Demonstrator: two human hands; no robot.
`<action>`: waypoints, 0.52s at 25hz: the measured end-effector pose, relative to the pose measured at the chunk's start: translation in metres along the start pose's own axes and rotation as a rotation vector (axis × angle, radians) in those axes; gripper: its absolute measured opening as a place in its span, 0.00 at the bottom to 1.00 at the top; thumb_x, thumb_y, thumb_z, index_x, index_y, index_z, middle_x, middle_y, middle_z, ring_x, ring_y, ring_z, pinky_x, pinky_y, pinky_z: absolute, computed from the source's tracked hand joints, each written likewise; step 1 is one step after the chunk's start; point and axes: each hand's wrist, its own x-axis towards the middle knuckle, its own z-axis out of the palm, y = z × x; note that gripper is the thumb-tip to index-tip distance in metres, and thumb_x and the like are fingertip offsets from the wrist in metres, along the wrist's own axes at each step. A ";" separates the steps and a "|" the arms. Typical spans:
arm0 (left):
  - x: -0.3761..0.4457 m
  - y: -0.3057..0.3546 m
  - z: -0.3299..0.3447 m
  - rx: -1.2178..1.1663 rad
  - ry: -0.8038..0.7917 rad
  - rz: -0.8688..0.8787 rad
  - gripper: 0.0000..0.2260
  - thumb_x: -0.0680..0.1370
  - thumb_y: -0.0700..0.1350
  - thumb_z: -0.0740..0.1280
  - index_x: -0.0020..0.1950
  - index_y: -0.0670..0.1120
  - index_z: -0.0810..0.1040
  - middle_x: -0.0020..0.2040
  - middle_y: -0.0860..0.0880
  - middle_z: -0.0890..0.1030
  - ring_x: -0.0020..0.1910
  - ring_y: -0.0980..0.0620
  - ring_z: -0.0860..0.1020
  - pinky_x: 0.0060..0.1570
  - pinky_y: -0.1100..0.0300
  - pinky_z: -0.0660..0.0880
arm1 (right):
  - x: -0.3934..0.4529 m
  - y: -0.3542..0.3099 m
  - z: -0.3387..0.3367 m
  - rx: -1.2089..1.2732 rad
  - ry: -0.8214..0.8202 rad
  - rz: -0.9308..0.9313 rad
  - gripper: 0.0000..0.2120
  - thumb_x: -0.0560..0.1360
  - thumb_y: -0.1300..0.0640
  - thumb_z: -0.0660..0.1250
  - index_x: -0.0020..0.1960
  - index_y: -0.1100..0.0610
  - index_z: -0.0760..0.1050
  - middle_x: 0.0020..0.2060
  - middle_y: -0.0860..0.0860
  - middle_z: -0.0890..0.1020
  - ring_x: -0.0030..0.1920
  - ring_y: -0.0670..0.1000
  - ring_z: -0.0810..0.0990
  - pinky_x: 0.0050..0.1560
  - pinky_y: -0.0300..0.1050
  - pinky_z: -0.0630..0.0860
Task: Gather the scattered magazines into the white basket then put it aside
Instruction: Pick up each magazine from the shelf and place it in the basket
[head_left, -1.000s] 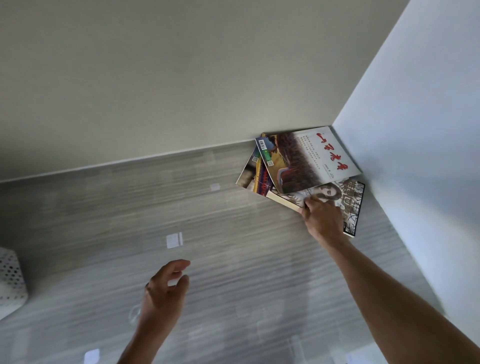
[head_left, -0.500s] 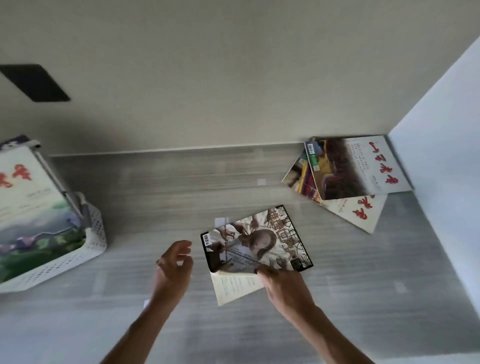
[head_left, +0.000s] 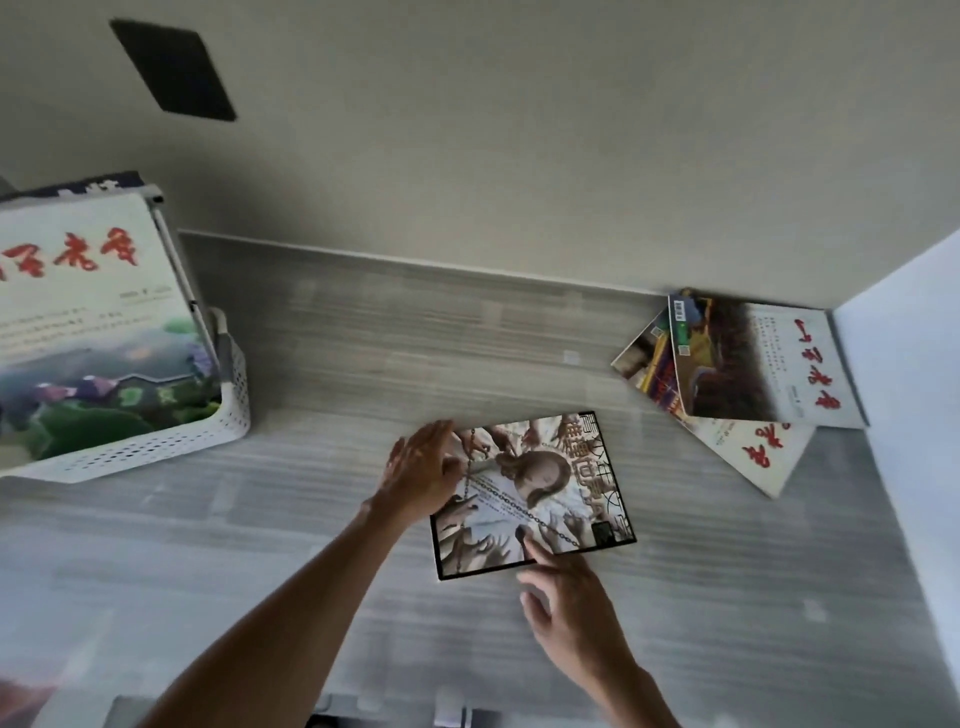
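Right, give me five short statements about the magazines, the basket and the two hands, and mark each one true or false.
1. The white basket already holds a magazine. True.
2. The black-bordered magazine lies inside the basket. False: it lies on the grey surface, between the two hands.
3. The left hand rests at that magazine's left edge. True.
4. The right hand holds a magazine lifted in a closed grip. False: its fingertip only touches the black-bordered magazine's near edge.
5. The corner pile at the far right is one single magazine. False: several overlapping magazines lie there.
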 end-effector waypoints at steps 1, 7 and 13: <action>0.008 0.007 0.004 0.015 -0.050 -0.018 0.26 0.75 0.54 0.66 0.71 0.47 0.68 0.70 0.46 0.71 0.70 0.44 0.68 0.68 0.49 0.67 | 0.002 0.000 0.000 0.037 0.014 0.027 0.09 0.77 0.52 0.62 0.48 0.50 0.81 0.73 0.33 0.60 0.70 0.43 0.67 0.65 0.35 0.69; -0.010 -0.001 -0.021 -0.263 -0.258 -0.135 0.06 0.75 0.51 0.66 0.49 0.52 0.81 0.43 0.50 0.85 0.41 0.50 0.81 0.35 0.58 0.72 | 0.004 -0.001 -0.008 0.273 0.082 0.139 0.05 0.76 0.56 0.65 0.49 0.55 0.79 0.69 0.27 0.62 0.63 0.41 0.75 0.52 0.26 0.71; -0.078 -0.040 -0.069 -0.866 -0.044 0.174 0.13 0.76 0.47 0.69 0.61 0.47 0.78 0.46 0.44 0.84 0.42 0.49 0.79 0.38 0.53 0.75 | 0.066 -0.052 -0.052 1.278 0.317 0.460 0.07 0.73 0.67 0.69 0.50 0.63 0.76 0.35 0.58 0.85 0.20 0.49 0.73 0.20 0.36 0.66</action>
